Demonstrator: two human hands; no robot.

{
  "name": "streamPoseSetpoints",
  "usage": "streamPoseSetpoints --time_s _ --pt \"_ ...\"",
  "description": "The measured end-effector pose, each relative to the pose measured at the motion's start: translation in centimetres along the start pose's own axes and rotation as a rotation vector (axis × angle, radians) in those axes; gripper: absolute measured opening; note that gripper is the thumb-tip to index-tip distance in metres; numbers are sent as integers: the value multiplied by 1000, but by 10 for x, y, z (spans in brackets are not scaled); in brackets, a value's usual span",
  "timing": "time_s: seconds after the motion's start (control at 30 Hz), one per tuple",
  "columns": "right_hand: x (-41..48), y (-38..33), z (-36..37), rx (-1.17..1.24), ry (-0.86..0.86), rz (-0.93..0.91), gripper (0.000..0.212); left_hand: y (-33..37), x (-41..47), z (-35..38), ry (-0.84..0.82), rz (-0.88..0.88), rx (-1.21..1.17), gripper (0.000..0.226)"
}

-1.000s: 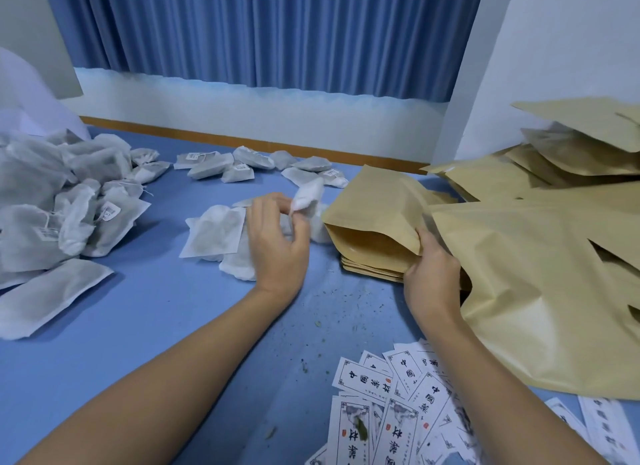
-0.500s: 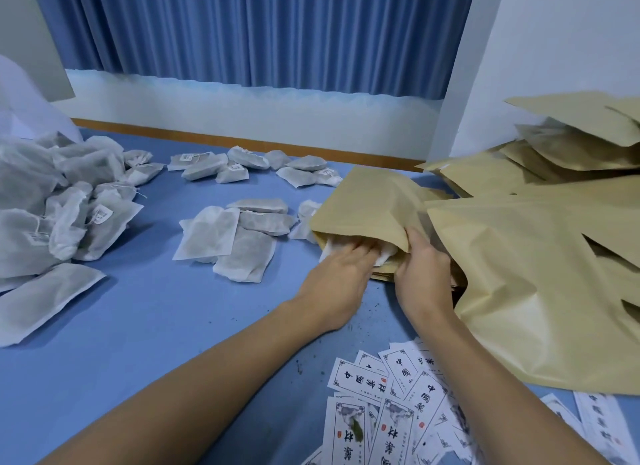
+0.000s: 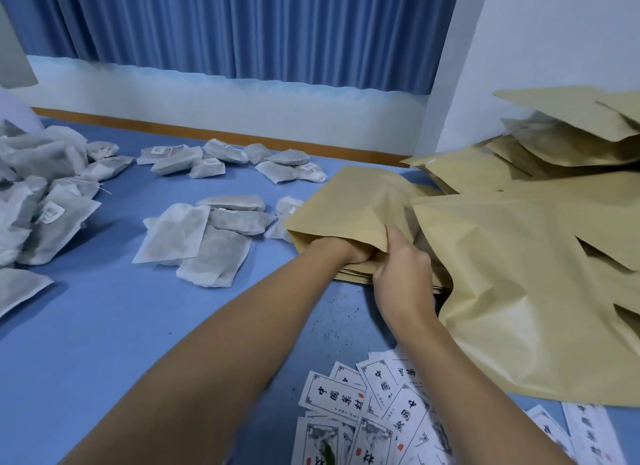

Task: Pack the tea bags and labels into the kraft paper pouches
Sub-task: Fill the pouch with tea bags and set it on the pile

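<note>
A kraft paper pouch lies open-mouthed on a thin stack of flat pouches at the table's middle right. My left hand is pushed into the pouch's mouth up to the knuckles, so its fingers and anything in them are hidden. My right hand pinches the upper lip of the mouth, thumb on top, and holds it lifted. Loose white tea bags lie just left of the pouch. Printed paper labels are fanned out near the front edge, under my right forearm.
A large heap of kraft pouches fills the right side and leans on the white wall. More tea bags are piled at the far left and strung along the back. The blue table is bare at front left.
My left hand lifted a tea bag from the middle cluster, carried it right and has gone into the pouch's mouth. My right hand has kept its hold on the pouch's lip.
</note>
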State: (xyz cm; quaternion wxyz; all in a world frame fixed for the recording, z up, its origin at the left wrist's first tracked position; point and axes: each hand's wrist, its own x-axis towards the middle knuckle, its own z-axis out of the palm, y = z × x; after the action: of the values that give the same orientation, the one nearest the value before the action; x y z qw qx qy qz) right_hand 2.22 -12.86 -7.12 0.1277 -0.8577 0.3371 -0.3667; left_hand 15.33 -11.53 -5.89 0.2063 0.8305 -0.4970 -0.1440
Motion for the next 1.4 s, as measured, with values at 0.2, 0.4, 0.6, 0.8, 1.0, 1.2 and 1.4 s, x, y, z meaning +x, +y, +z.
streamPoseSetpoints --time_s 0.2,0.4,0.6,0.8,1.0,1.2,1.4 --pt "0 -5 -2 36 -33 22 43 -23 -72 11 200 445 86 33" --pt "-5 -10 -6 51 53 80 64 -43 -105 -24 1050 268 -551 12" --pt "-7 -11 -11 93 69 87 60 -92 -84 -27 438 -31 -181 37" --pt "-8 -13 -12 82 59 79 60 -88 -85 -22 463 -114 8 27" --pt "-7 -11 -10 92 53 104 57 -68 -102 -22 1065 -110 -408 28" --pt "-6 -9 -11 180 71 102 56 -16 -143 5 1098 282 -473 29" --pt "-4 -7 -12 276 66 90 51 -4 -142 21 679 375 -296 27"
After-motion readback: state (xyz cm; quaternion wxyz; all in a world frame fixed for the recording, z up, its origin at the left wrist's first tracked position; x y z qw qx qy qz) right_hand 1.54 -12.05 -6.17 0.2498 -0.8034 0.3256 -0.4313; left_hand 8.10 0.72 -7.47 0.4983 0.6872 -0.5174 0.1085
